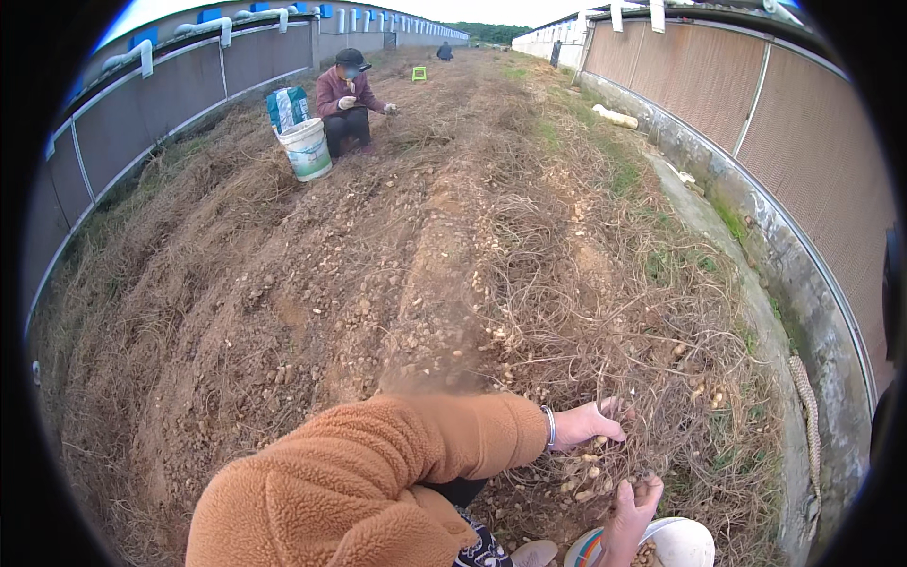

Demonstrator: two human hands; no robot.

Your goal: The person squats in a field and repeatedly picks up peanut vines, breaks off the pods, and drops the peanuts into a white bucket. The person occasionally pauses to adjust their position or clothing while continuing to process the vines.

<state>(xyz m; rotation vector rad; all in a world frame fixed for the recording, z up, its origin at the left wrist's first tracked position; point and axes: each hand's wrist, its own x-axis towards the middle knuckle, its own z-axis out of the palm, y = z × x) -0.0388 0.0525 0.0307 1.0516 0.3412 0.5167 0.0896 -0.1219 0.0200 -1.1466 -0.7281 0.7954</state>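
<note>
My left hand (pixel 589 424), with a bangle at the wrist below a brown fleece sleeve, grips a clump of dry peanut vines (pixel 655 418) at the lower right. Below it my right hand (pixel 635 500) is raised at the underside of the clump, thumb and fingers curled; whether it pinches a peanut or a stem I cannot tell. Several peanuts (pixel 584 495) lie or hang among the stems between both hands. Under my right wrist stands a white bucket (pixel 691 542) with a coloured stripe and peanuts inside, partly hidden by the forearm.
Vine heaps (pixel 538 283) run up the field beside bare soil. A person (pixel 344 99) in gloves squats further up at left, beside a white bucket (pixel 308 150) and a sack (pixel 289 106). A green stool (pixel 419 73) stands beyond. At right are a concrete ledge (pixel 765 312) and a rope (pixel 808 418).
</note>
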